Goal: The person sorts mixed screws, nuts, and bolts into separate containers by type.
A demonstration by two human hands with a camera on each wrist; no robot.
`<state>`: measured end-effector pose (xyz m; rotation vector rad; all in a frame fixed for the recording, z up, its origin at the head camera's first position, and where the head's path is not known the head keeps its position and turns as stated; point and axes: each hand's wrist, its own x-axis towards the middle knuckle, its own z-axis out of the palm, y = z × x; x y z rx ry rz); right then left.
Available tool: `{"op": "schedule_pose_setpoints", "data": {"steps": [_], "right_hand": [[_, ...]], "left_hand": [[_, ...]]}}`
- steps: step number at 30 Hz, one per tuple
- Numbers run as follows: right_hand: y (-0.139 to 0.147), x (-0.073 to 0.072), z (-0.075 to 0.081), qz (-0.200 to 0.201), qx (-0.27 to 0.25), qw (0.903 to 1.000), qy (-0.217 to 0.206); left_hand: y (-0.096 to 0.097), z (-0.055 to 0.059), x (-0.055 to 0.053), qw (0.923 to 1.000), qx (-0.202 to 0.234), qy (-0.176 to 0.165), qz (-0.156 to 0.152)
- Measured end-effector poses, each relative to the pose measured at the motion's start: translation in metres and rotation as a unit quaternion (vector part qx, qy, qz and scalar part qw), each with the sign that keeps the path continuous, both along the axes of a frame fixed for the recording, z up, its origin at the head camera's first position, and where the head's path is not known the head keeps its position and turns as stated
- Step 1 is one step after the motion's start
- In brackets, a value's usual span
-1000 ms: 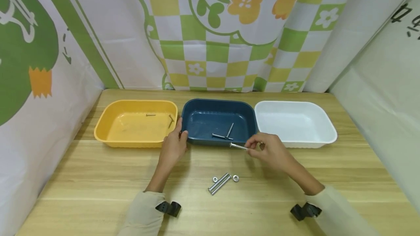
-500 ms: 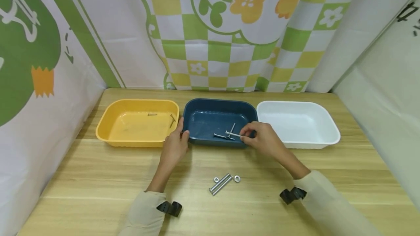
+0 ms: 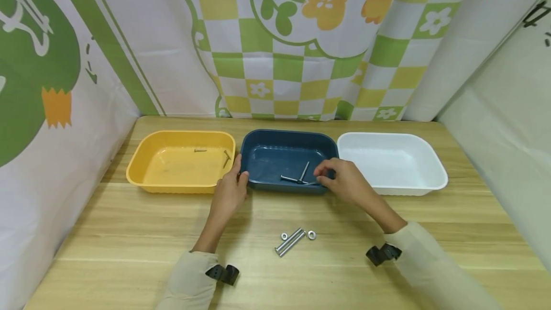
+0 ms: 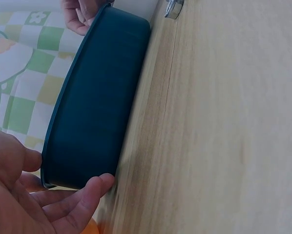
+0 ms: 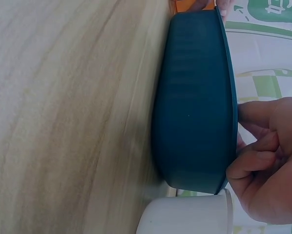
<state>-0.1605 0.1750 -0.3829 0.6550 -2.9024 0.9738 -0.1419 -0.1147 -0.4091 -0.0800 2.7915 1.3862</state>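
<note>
A dark blue tray (image 3: 267,161) stands in the middle of the row. My left hand (image 3: 230,188) holds its near left corner, the thumb on the front and the fingers along the end wall. Over the near right part of the tray hovers my right hand (image 3: 344,181), its fingers loosely curled with nothing between the tips. Just beneath those fingertips a silver bolt (image 3: 311,183) lies in the tray, one end hidden by the hand. Two more bolts, one of them marked by its head end (image 3: 284,178), rest beside it. In the right wrist view the curled fingers (image 5: 253,165) overlap the tray's rim.
To the left, a yellow tray (image 3: 159,166) contains several small screws (image 3: 226,157). A white tray (image 3: 387,161) stands at the right. Nearer on the wooden table (image 3: 344,271) lie two thick bolts (image 3: 290,242), with a small nut (image 3: 284,236) and a larger nut (image 3: 312,235) beside them.
My right hand has moved left and forward over the blue tray and let go of the bolt, which has dropped inside. The left hand has stayed at the tray's corner.
</note>
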Motion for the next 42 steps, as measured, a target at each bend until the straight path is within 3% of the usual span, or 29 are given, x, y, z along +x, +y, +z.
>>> {"op": "schedule_pose_setpoints", "data": {"steps": [14, 27, 33, 42], "right_hand": [[-0.002, 0.013, 0.006, -0.044, -0.046, 0.9979, -0.011], [-0.001, 0.035, 0.006, -0.032, -0.094, 0.9942, -0.04], [0.005, 0.042, 0.005, -0.005, -0.169, 0.9828, -0.073], [0.009, 0.062, -0.006, 0.018, -0.189, 0.9746, -0.119]], "left_hand": [[0.0, 0.001, 0.0, 1.0, -0.008, -0.002, 0.003], [0.0, 0.001, 0.0, 0.9999, -0.011, -0.004, 0.002], [0.0, 0.001, 0.0, 0.9999, -0.01, -0.01, 0.004], [0.0, 0.0, 0.0, 1.0, -0.008, -0.005, -0.001]]}}
